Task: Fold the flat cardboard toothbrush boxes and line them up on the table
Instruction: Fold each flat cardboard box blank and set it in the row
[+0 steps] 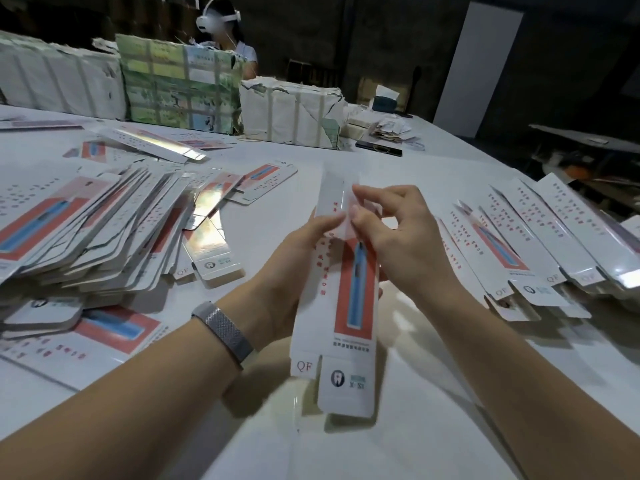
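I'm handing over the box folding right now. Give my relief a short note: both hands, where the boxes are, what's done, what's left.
Left hand: grip round the left side of the box in hand.
Right hand: fingertips pinch the same box near its far end.
The box is held above the white table, not yet set down.
Done: a row of folded boxes lies on the right.
Left: finish this box, add it to the row, then work through the flat stack on the left.
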Motion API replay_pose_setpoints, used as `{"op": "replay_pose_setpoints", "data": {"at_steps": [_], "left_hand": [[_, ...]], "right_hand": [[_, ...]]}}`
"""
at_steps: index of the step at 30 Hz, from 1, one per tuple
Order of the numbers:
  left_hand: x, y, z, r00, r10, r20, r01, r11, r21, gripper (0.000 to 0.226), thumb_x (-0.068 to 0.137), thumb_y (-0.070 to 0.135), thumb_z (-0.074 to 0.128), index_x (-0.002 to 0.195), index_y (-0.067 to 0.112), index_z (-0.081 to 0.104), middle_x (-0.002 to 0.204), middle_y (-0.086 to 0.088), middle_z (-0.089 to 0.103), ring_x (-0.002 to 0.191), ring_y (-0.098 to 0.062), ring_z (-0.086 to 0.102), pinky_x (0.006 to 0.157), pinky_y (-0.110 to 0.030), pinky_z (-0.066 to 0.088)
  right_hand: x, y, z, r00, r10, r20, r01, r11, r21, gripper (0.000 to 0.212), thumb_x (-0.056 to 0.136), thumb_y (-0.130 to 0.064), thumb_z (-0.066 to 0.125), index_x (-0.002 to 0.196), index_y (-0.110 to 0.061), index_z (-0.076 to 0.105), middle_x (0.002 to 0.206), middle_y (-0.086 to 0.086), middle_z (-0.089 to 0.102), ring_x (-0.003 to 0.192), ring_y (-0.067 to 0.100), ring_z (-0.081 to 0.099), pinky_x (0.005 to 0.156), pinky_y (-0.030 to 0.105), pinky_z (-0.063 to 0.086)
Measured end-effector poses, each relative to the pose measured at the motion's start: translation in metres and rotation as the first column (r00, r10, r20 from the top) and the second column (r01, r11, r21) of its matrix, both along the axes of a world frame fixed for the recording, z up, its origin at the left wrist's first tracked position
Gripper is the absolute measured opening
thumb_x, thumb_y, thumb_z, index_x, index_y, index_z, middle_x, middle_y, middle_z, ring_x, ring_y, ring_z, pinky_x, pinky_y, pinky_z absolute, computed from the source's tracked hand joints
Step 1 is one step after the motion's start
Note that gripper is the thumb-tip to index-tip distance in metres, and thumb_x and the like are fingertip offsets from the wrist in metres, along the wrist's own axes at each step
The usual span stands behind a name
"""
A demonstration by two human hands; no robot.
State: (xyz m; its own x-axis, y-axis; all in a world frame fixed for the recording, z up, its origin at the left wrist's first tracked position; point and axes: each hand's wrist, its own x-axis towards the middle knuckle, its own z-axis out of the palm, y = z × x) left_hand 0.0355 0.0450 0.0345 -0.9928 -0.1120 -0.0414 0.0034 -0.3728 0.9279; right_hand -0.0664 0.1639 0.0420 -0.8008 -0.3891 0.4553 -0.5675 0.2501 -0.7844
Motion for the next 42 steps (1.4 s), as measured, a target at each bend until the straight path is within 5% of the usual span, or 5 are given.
{"op": "replay_pose_setpoints", "data": {"at_steps": [9, 14, 21, 35, 42], "left_hand": [[0.0, 0.012, 0.001, 0.991, 0.054, 0.122, -0.052, 0.998, -0.02, 0.053, 0.102, 0.056, 0.031, 0.089, 0.016, 0.063, 0.061, -0.006, 0.071, 0.051, -0.024, 0.071, 0.041, -0.028, 0.053], [-0.002, 0.016, 0.0, 0.993, -0.015, 0.117, 0.023, 0.997, -0.071, 0.058, 0.102, 0.058, 0.025, 0.101, 0.015, 0.063, 0.072, -0.007, 0.075, 0.058, -0.022, 0.073, 0.048, -0.026, 0.055], [-0.01, 0.017, 0.0, 0.982, -0.148, 0.115, 0.155, 0.987, -0.051, 0.065, 0.099, 0.066, 0.027, 0.112, 0.014, 0.064, 0.09, -0.011, 0.076, 0.069, -0.027, 0.074, 0.057, -0.033, 0.059], [-0.017, 0.001, -0.011, 0.954, -0.266, -0.141, 0.301, 0.836, 0.459, 0.083, 0.072, 0.076, 0.057, 0.116, 0.007, 0.066, 0.078, -0.01, 0.062, 0.065, -0.02, 0.062, 0.06, -0.031, 0.057], [-0.016, 0.005, -0.011, 1.0, 0.018, 0.007, -0.018, 1.0, -0.011, 0.074, 0.074, 0.077, 0.037, 0.105, 0.021, 0.074, 0.08, -0.006, 0.075, 0.074, -0.026, 0.075, 0.06, -0.033, 0.06]], "right_hand": [[0.004, -0.003, 0.0, 0.977, -0.021, 0.212, 0.043, 0.994, -0.102, 0.019, 0.086, -0.048, 0.072, 0.087, -0.03, 0.069, 0.116, -0.002, 0.057, 0.107, 0.019, 0.062, 0.056, 0.035, 0.058], [0.003, 0.003, 0.012, 0.926, 0.096, 0.364, -0.059, 0.992, -0.109, 0.029, 0.097, -0.029, 0.063, 0.08, -0.006, 0.064, 0.057, -0.002, 0.063, 0.046, 0.014, 0.055, 0.041, 0.027, 0.037], [-0.008, 0.021, 0.035, 0.816, 0.169, 0.553, -0.101, 0.983, -0.152, 0.015, 0.094, -0.02, 0.064, 0.093, -0.005, 0.068, 0.086, 0.006, 0.064, 0.091, 0.018, 0.061, 0.098, 0.053, 0.045], [-0.001, 0.008, 0.015, 0.753, 0.397, 0.525, -0.238, 0.908, -0.346, 0.023, 0.102, -0.033, 0.051, 0.119, -0.036, 0.066, 0.086, -0.003, 0.071, 0.084, 0.018, 0.061, 0.067, 0.031, 0.053], [-0.003, 0.005, 0.014, 0.773, 0.443, 0.454, -0.202, 0.85, -0.486, 0.023, 0.101, -0.024, 0.052, 0.119, -0.03, 0.064, 0.094, 0.001, 0.076, 0.085, 0.019, 0.07, 0.08, 0.04, 0.058]]}}
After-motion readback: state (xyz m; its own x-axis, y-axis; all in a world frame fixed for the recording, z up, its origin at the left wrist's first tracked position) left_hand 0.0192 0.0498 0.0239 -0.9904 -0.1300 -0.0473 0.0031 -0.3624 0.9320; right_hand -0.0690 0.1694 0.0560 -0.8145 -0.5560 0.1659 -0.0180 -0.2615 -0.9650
